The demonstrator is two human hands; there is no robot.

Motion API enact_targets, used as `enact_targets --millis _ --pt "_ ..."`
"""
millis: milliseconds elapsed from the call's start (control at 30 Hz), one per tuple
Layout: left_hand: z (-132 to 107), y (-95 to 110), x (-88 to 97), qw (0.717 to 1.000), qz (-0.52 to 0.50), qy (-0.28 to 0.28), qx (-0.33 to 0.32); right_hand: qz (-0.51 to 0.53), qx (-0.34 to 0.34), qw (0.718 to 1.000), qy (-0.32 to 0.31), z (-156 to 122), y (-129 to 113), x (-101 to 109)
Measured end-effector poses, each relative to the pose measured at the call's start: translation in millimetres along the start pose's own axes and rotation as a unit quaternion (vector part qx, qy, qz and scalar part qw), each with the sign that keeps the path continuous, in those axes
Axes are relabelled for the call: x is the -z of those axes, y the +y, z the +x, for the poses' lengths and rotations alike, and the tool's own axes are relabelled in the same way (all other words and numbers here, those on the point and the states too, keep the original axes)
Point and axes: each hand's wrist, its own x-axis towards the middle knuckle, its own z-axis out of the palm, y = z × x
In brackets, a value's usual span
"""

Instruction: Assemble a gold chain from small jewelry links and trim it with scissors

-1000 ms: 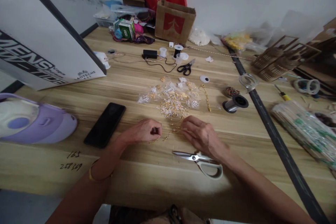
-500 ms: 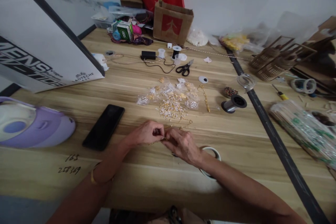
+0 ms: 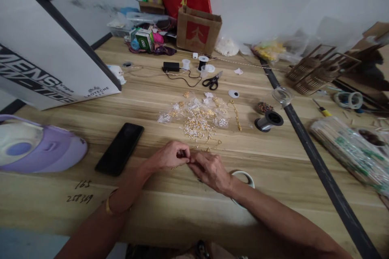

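Observation:
My left hand (image 3: pixel 170 155) and my right hand (image 3: pixel 210 170) meet fingertip to fingertip on the wooden table (image 3: pixel 182 206), both pinched on a thin gold chain (image 3: pixel 209 146) that trails away toward a heap of gold and silver jewellery bits (image 3: pixel 199 115) in small clear bags. Under my right wrist lie scissors with a grey handle (image 3: pixel 243 178), mostly hidden by the hand and arm. A gold bangle sits on my left wrist (image 3: pixel 109 208).
A black phone (image 3: pixel 120 148) lies left of my hands, with a purple and white appliance (image 3: pixel 36 145) beyond it. A metal spool (image 3: pixel 269 120), black scissors (image 3: pixel 212 81), a white box (image 3: pixel 51 60), a paper bag (image 3: pixel 198 30) and wooden frames (image 3: pixel 319 68) surround the work area.
My right hand moved left from beside the scissors to meet my left hand, covering the scissor blades; both now pinch the chain together. The view shifted slightly.

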Motion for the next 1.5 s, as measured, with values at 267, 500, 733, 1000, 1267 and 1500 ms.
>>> enact_targets --millis 267,500,733,1000,1267,1500 --pt "1.3 -3.4 -2.1 1.0 -0.01 -0.007 -0.003 -0.008 0.003 1.0 -0.006 -1.3 0.8 0.8" --pt "2.7 -5.3 -1.8 1.0 -0.026 -0.001 0.0 -0.019 0.016 1.0 -0.013 1.2 -0.9 1.7" --pt "1.6 -8.7 0.0 1.0 -0.001 0.004 -0.012 -0.041 0.027 0.999 -0.025 1.0 -1.7 4.0" --pt "-0.6 -7.1 1.3 1.0 0.014 -0.011 -0.013 -0.066 0.025 0.997 -0.026 2.1 -4.0 6.3" --pt "-0.8 -5.3 2.3 1.0 0.018 -0.018 -0.017 -0.071 0.023 0.996 -0.04 2.5 -3.9 7.2" --pt "-2.0 -3.1 3.0 0.999 0.026 -0.022 -0.01 -0.07 0.034 0.997 -0.028 3.1 -4.0 7.3"
